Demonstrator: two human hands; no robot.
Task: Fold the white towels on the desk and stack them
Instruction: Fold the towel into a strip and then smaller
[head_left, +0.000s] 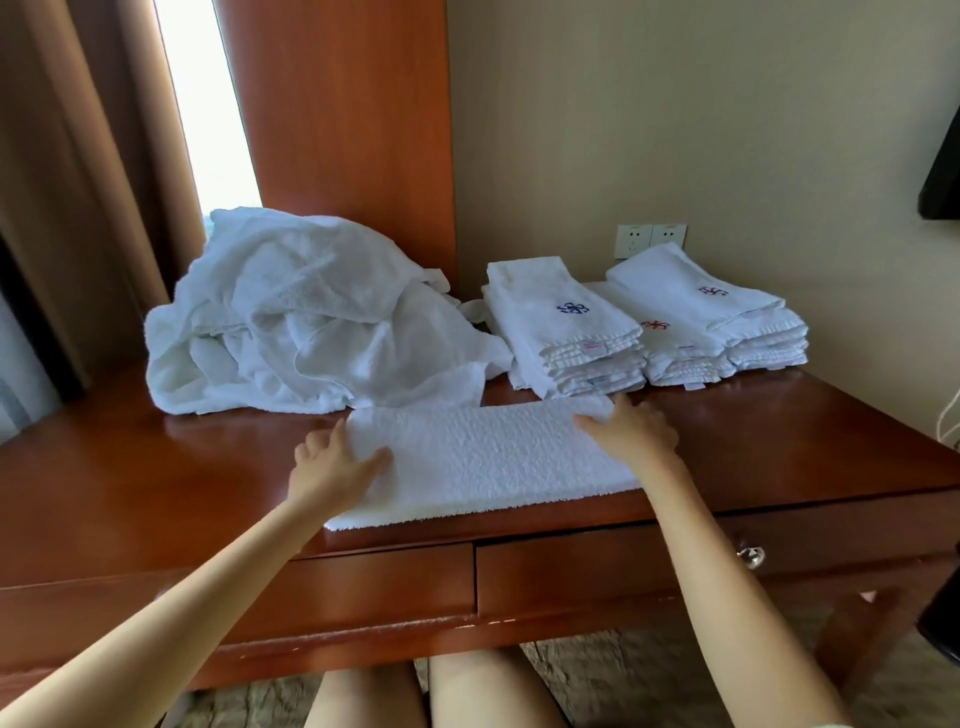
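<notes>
A white towel (483, 462), folded into a long strip, lies flat on the wooden desk (156, 467) near its front edge. My left hand (332, 462) grips the towel's left end, thumb on top and fingers under the edge. My right hand (631, 431) holds the towel's far right corner, fingers curled over the cloth. A heap of unfolded white towels (311, 317) sits at the back left. Two stacks of folded white towels stand at the back right: one (566, 327) with a blue embroidered mark, another (711, 322) with red and purple marks.
A wooden cabinet panel (353, 130) rises behind the heap. Brown curtains (78, 156) hang at the left. A wall socket (649, 240) sits behind the stacks. Two drawers run under the desk top, one with a knob (750, 555). My legs show below the desk.
</notes>
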